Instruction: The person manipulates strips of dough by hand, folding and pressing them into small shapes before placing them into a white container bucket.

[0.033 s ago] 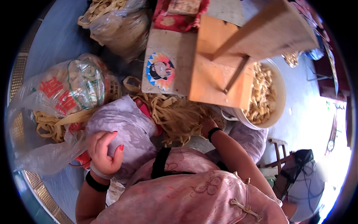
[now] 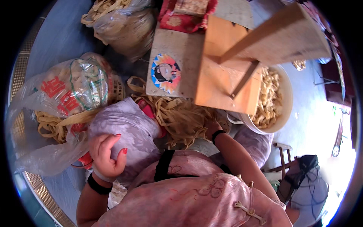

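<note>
My left hand (image 2: 106, 154) hovers over my left thigh, with fingers loosely bent, the thumb apart and nothing in it. My right hand (image 2: 213, 128) reaches down into a heap of long, flat, tan dried strips (image 2: 180, 120) between my knees. Its fingers are mostly hidden among the strips. Just beyond stands a wooden board (image 2: 213, 89) with a thick upright wooden block (image 2: 281, 41) and a dark slanted bar (image 2: 245, 79). Under the board's right side is a white bucket (image 2: 286, 109) holding short, curled tan pieces (image 2: 269, 102).
To my left sits a clear plastic sack (image 2: 81, 85) with red print, more strips (image 2: 51, 126) spilling beside it. Another filled bag (image 2: 123, 36) stands farther back. A worn bench top (image 2: 181, 49) bears a round sticker and a red cloth (image 2: 177, 22). A small wooden stool (image 2: 281, 159) is at right.
The whole view has shifted very slightly, so the bench, board and bucket appear a little farther right. Both hands keep the same pose.
</note>
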Motion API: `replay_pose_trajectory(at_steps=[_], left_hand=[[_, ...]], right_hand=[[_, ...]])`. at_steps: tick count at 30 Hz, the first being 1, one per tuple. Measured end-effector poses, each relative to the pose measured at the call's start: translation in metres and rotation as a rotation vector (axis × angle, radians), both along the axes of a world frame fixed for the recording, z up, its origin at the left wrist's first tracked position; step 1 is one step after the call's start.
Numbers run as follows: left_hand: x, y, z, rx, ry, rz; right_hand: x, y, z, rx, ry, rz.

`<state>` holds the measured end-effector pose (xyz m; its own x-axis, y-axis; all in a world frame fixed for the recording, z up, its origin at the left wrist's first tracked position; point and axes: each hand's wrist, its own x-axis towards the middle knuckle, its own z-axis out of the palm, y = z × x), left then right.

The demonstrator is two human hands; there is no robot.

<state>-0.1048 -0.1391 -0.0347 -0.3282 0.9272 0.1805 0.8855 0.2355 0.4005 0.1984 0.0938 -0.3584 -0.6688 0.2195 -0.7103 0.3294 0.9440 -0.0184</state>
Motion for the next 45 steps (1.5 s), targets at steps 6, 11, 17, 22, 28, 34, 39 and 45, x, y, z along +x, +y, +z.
replay_pose_trajectory(at_steps=[6,11,17,22,28,34,39,45], left_hand=[[0.003,0.011,-0.001,0.069,-0.014,0.008],[0.003,0.021,-0.002,0.142,-0.026,-0.055],[0.006,0.015,-0.008,0.247,-0.038,-0.087],[0.01,0.006,-0.005,0.374,-0.068,-0.111],[0.02,0.011,0.019,0.395,-0.527,-0.191],[0.076,0.078,0.07,0.429,-0.838,-0.653],[0.068,0.104,0.072,0.154,-0.711,-0.503],[0.027,0.101,0.042,0.531,-1.054,-0.041]], right_hand=[[-0.019,0.021,0.018,-0.135,-0.291,0.115],[-0.046,0.021,0.133,-0.475,0.399,-0.459],[-0.065,0.009,0.344,-0.726,1.119,-0.853],[-0.039,-0.011,0.476,-0.992,1.957,-0.656],[-0.033,-0.016,0.428,-0.683,1.308,-0.849],[-0.063,-0.056,0.433,-0.375,1.316,-0.343],[-0.038,-0.033,0.427,-0.535,1.225,-0.719],[0.018,-0.019,0.391,-0.824,0.932,-0.818]])
